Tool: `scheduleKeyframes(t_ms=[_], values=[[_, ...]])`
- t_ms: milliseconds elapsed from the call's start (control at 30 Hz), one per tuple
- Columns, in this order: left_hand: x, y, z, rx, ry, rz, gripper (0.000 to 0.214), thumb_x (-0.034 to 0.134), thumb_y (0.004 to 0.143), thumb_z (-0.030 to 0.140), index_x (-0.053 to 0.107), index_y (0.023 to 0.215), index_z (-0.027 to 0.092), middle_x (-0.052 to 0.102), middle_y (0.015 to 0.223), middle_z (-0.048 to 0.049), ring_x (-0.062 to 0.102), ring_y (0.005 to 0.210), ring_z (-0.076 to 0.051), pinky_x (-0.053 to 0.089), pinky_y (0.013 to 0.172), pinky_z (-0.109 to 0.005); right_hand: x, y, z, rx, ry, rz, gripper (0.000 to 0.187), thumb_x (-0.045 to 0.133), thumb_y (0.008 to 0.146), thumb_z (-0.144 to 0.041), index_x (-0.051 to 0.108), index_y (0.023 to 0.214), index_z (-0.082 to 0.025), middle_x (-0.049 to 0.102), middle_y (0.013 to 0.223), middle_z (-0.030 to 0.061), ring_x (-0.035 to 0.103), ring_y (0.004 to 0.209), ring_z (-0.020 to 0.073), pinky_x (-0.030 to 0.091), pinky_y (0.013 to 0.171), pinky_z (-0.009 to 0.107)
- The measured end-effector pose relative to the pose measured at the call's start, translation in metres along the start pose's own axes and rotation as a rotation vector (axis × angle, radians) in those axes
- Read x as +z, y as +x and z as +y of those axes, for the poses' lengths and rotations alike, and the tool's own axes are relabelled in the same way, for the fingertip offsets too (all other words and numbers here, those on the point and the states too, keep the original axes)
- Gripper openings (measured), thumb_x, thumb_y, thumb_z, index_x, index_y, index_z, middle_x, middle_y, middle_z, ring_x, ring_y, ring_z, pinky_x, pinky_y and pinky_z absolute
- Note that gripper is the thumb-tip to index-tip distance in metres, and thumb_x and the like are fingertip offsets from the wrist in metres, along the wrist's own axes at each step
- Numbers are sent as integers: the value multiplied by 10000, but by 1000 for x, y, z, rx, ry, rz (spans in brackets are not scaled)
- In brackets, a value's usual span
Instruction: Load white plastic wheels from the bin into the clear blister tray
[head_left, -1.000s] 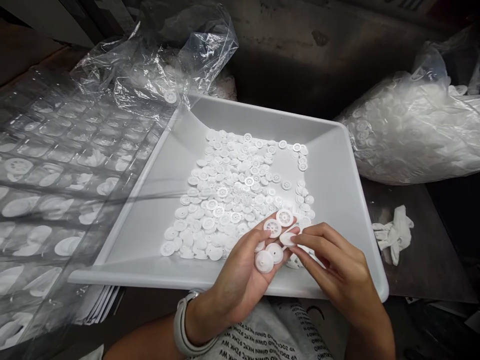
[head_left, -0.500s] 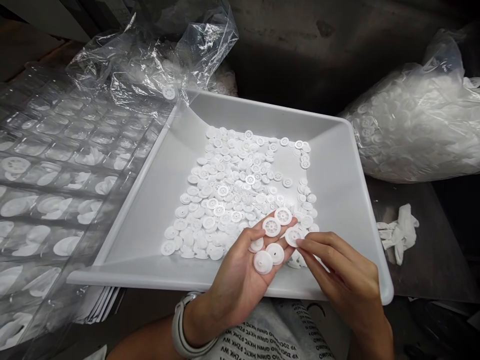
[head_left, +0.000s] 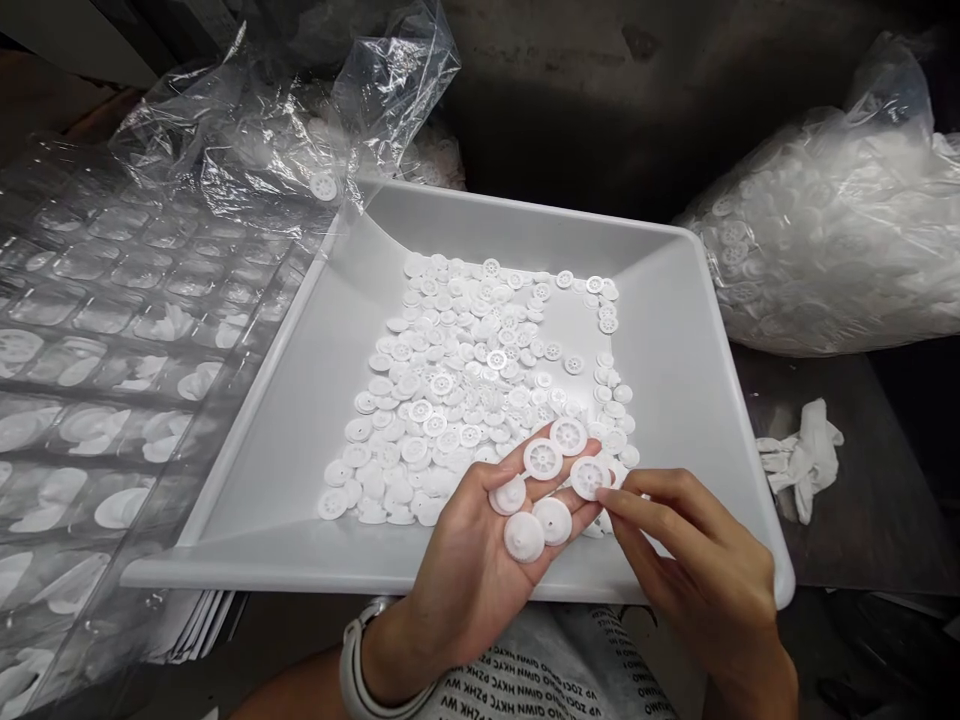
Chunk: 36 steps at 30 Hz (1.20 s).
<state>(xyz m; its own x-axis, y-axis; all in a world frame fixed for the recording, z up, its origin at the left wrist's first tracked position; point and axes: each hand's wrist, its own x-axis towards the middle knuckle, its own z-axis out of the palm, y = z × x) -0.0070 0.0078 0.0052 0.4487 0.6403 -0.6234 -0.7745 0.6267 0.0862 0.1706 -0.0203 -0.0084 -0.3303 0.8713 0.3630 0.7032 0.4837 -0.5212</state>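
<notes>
My left hand point(head_left: 472, 545) lies palm up over the front of a white plastic tray point(head_left: 300, 565) and holds several small white plastic spoked wheels point(head_left: 543, 459) on its palm and fingers. My right hand point(head_left: 694, 570) comes in from the lower right, its thumb and fingertips pinching the edge of another white wheel point(head_left: 589, 478), which rests against my left fingertips. A large heap of similar white wheels and discs point(head_left: 450, 400) lies on the tray floor just beyond both hands, and part of it is hidden behind them.
Clear plastic blister sheets point(head_left: 112, 400) with round hollows lie left of the tray, with a loose wheel point(head_left: 323, 186) on clear film behind. A bulging clear bag of white parts point(head_left: 825, 240) sits to the right. A crumpled white glove point(head_left: 801, 460) lies on the dark surface.
The wheel in my right hand has turned from edge-on to face-up. A small wheel on my left palm has shifted, and the whole view has moved slightly.
</notes>
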Motion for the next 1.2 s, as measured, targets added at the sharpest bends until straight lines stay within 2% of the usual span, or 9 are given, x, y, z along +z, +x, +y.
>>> scheduleKeyframes(t_ms=[200, 367, 500, 567, 800, 900, 1000, 1100, 1200], values=[[-2, 0, 2, -59, 15, 2, 541, 457, 902, 285, 396, 1409, 108, 612, 1311, -162, 605, 1179, -267, 456, 1042, -395, -8, 8, -7, 89, 153, -37, 318, 602, 863, -65, 592, 1137, -225, 541, 880, 27, 559, 754, 107, 459, 632, 237], [-3, 1, 2, -79, 19, -120, 523, 421, 911, 282, 427, 1398, 93, 599, 1327, -163, 545, 1253, -277, 390, 1096, -437, -5, 26, -3, 465, 313, -6, 211, 606, 902, -252, 600, 1112, -265, 520, 834, -13, 419, 582, 78, 395, 537, 221], [-5, 2, 0, -111, 41, -250, 499, 383, 917, 284, 495, 1360, 82, 560, 1378, -139, 516, 1282, -265, 323, 1143, -420, 2, 38, 6, 665, 527, -77, 145, 592, 899, -366, 630, 913, -227, 586, 921, 9, 489, 665, 105, 401, 564, 236], [-7, 2, 0, -123, 53, -280, 502, 375, 921, 288, 495, 1362, 80, 547, 1392, -133, 510, 1287, -262, 313, 1148, -422, 3, 40, 8, 687, 555, -92, 177, 595, 893, -381, 615, 830, -217, 584, 891, 8, 519, 742, 127, 401, 592, 238], [-8, 2, 0, -137, 67, -274, 503, 369, 922, 300, 499, 1363, 96, 545, 1396, -113, 482, 1313, -255, 304, 1149, -430, 0, 40, 5, 774, 581, -120, 228, 589, 891, -422, 592, 797, -215, 558, 799, -12, 504, 702, 110, 390, 590, 221], [-7, 3, 0, -144, 70, -264, 498, 359, 927, 299, 498, 1365, 106, 545, 1397, -118, 472, 1321, -259, 286, 1155, -442, 0, 38, 4, 814, 630, -132, 214, 580, 896, -447, 598, 886, -233, 538, 755, -21, 478, 634, 93, 390, 534, 191], [-8, 3, 0, -152, 65, -228, 537, 383, 916, 303, 435, 1405, 88, 551, 1382, -152, 476, 1318, -266, 300, 1144, -440, 2, 32, 10, 824, 766, -40, 218, 547, 914, -455, 584, 1023, -270, 514, 809, -20, 440, 589, 75, 404, 489, 164], [-9, 3, 0, -149, 40, -213, 593, 403, 906, 310, 350, 1447, 72, 556, 1369, -181, 486, 1309, -275, 335, 1123, -433, 5, 21, 19, 770, 881, 73, 192, 519, 922, -392, 547, 1088, -300, 508, 890, -6, 487, 654, 92, 471, 545, 182], [-9, 3, 1, -137, 26, -202, 593, 384, 919, 289, 299, 1472, 93, 542, 1385, -177, 481, 1312, -277, 326, 1128, -448, 3, 9, 20, 734, 901, 70, 215, 497, 916, -296, 502, 1131, -307, 537, 1027, 31, 568, 809, 132, 524, 634, 215]])
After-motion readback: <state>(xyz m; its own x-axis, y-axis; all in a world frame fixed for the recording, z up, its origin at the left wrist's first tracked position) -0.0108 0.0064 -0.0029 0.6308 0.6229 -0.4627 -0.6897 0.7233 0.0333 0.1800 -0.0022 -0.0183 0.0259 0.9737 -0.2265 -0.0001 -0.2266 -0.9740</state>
